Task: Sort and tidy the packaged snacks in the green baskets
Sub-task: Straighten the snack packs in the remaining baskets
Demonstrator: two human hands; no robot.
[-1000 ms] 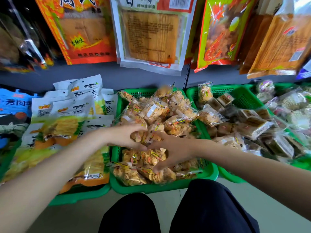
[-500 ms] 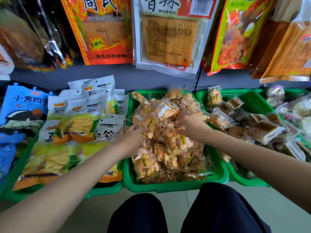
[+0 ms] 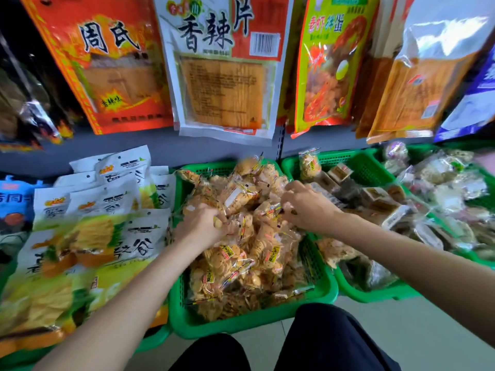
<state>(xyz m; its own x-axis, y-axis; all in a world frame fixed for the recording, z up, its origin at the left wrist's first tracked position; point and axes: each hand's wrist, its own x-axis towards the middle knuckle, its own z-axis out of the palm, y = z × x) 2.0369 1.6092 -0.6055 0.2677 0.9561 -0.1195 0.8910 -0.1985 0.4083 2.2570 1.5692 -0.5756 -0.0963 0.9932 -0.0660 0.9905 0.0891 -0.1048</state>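
On the floor below a rack of hanging snack bags (image 3: 222, 73), I see three green baskets side by side, viewed from a head camera looking down past dark-trousered knees (image 3: 332, 341). Both of my bare arms reach into the middle basket (image 3: 254, 321), which is heaped with small clear packets of round golden crackers (image 3: 241, 258).

My left hand (image 3: 206, 223) is sunk into the heap at its left side, fingers curled down around a bunch of cracker packets. My right hand (image 3: 305, 204) sits on the heap's upper right, near the basket's far corner, fingers bent and pinching the crinkled wrap of packets there. The two hands are close, with a mound of packets between them.

The left basket (image 3: 152, 341) holds large flat white and yellow bags (image 3: 107, 226) with pictures of corn-coloured snacks, laid overlapping like tiles. Just beyond them at the left edge lies a blue bag (image 3: 13, 199).

The right basket (image 3: 375, 293) holds small wrapped brown square cakes (image 3: 375, 196) and one cracker packet (image 3: 309, 164) standing at its far left corner. Further right, clear packets of pale snacks (image 3: 439, 170) lie blurred.
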